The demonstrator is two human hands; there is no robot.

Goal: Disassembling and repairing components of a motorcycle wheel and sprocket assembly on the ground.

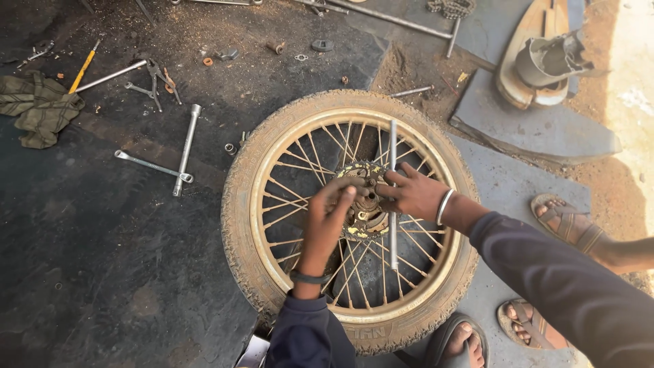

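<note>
Left hand (325,219) pinching hub (366,202) (partly hidden), right hand (411,193) fingers curled there, grip unclear, wheel (286,129) edge cropped.

Left hand (327,215) and right hand (412,194) — fingertips curled, nearly meeting

A dusty spoked wheel (351,221) is lying flat on the ground, a thin metal rod (393,184) resting across its hub (364,201).
</note>
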